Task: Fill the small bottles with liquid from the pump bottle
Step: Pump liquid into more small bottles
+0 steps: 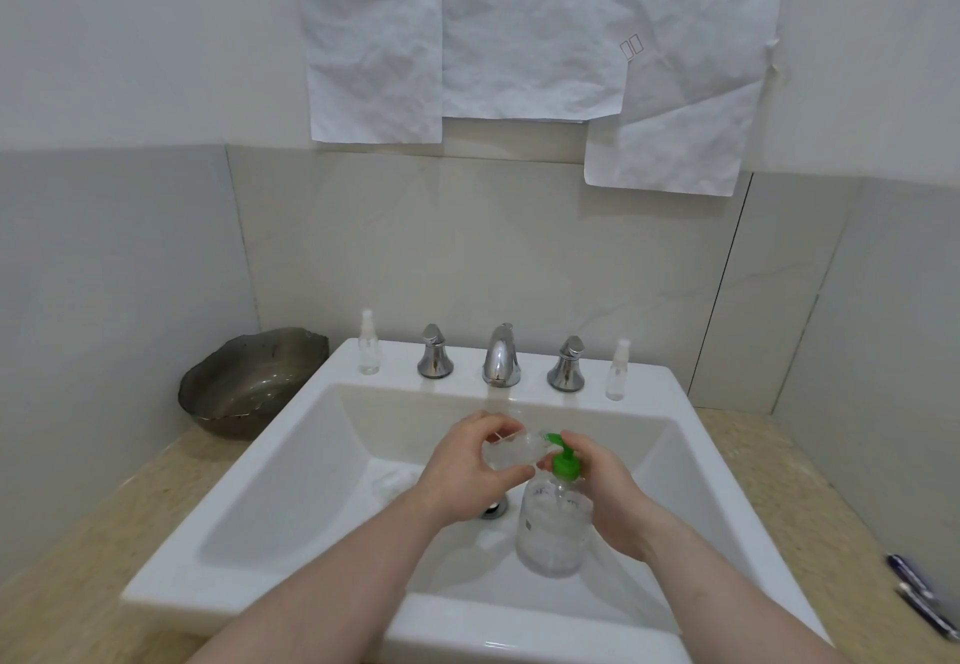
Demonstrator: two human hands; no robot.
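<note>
**Filling a small bottle over the sink**

Left hand (470,461) pinches a small clear bottle (511,451) at the green nozzle; right hand (597,487) wraps the pump bottle (555,528) above the sink (291,461). Two capped spray bottles (368,346) (617,371) stand on the rim, fill levels unclear.

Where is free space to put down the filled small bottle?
Free: the sink ledge between each spray bottle and its nearest tap handle, and the counter in front of the dark bowl. Crowded: the basin, with both hands and the pump bottle.
</note>
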